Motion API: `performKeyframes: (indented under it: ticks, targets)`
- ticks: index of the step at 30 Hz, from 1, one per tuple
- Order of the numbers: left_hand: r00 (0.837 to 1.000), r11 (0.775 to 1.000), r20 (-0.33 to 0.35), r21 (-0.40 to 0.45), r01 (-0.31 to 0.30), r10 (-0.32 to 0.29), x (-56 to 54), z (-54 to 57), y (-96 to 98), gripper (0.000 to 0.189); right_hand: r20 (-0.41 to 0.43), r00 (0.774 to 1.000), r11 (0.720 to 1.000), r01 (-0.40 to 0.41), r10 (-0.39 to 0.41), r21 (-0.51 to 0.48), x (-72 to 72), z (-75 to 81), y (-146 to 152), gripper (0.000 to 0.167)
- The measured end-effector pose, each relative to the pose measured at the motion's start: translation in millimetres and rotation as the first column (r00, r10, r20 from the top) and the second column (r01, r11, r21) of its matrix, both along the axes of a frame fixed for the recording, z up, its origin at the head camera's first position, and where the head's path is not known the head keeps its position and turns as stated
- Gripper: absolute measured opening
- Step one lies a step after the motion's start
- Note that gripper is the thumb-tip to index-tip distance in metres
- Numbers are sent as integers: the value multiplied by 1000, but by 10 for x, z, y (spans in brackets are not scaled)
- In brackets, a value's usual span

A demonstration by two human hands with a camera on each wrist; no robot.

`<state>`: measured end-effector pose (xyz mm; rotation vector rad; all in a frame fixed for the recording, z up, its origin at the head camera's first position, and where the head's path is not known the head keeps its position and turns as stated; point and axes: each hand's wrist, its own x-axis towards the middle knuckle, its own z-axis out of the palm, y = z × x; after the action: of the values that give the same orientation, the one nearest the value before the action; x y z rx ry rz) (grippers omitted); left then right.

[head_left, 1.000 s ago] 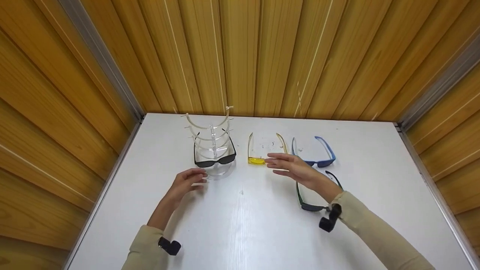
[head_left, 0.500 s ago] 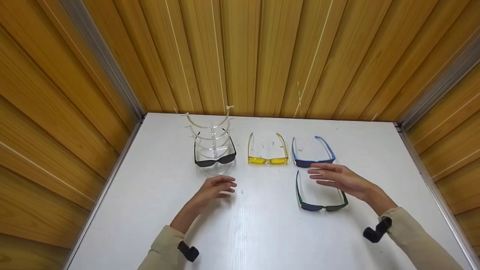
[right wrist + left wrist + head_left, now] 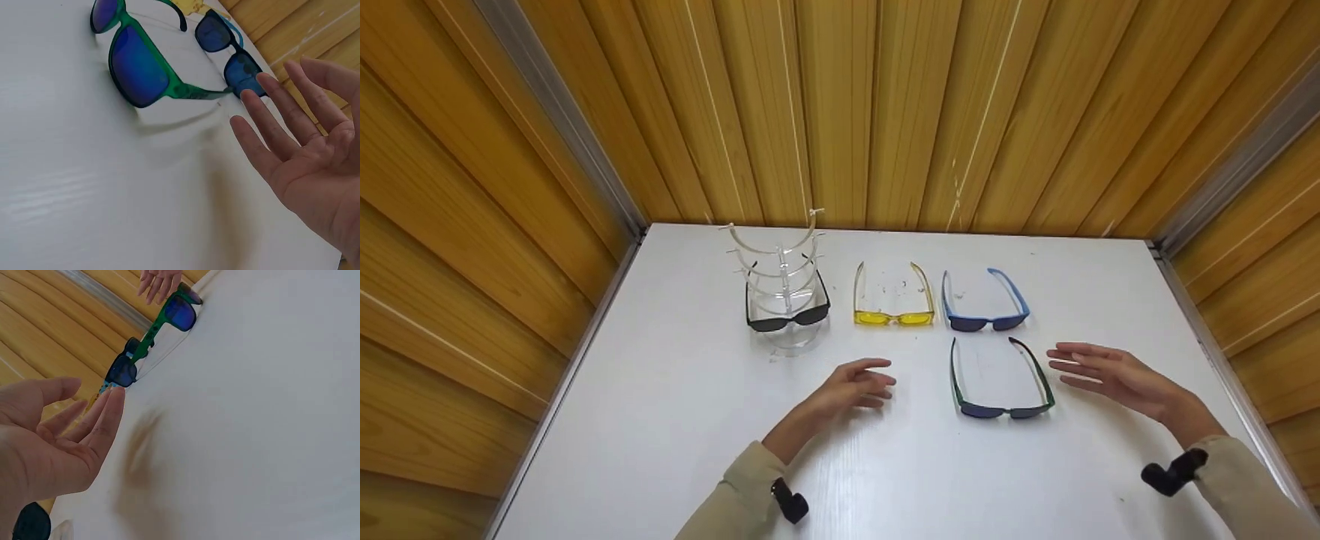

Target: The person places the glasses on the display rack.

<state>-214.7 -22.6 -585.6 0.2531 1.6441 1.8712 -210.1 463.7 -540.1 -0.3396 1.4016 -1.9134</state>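
Observation:
Green-framed sunglasses point(image 3: 1009, 412) lie on the white table with their temples unfolded toward the back. My right hand point(image 3: 1117, 377) hovers just to their right, fingers extended and holding nothing. To their left is my left hand point(image 3: 851, 390), its fingers loosely bent with nothing between them. Behind the green pair lie blue-framed sunglasses point(image 3: 986, 323), and beside those sit yellow glasses point(image 3: 894, 319). In the right wrist view, the green frame point(image 3: 140, 62) shows bluish mirrored lenses, near my spread fingers point(image 3: 264, 129).
A clear display stand point(image 3: 784, 270) with several curved arms stands at the back left. Black sunglasses point(image 3: 789, 319) hang on its lower part. Wooden panel walls point(image 3: 840, 112) close off the back and both sides of the table point(image 3: 675, 420).
Both hands have moved rightward. The right hand left the yellow glasses, passed over the blue and green pairs, and is now right of the green one; the left moved away from the stand.

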Motion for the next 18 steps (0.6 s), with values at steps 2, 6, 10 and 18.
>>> performKeyframes:
  ticks: [2,6,10,18]
  targets:
    - [1000,1000,27,1,1,-1,0,-31,129,51,29,1000,1000,4,-4,-7,16,-49,43,50]
    - [997,1000,73,8,-4,4,-12,-89,385,52,87,996,999,31,-34,35,55,-129,62,50]
    - [995,999,97,38,-20,16,-15,-105,618,56,119,990,995,62,-70,75,95,-181,44,49]
    - [989,997,144,71,-38,27,33,-114,892,64,111,988,986,93,-109,138,155,-284,-27,54]
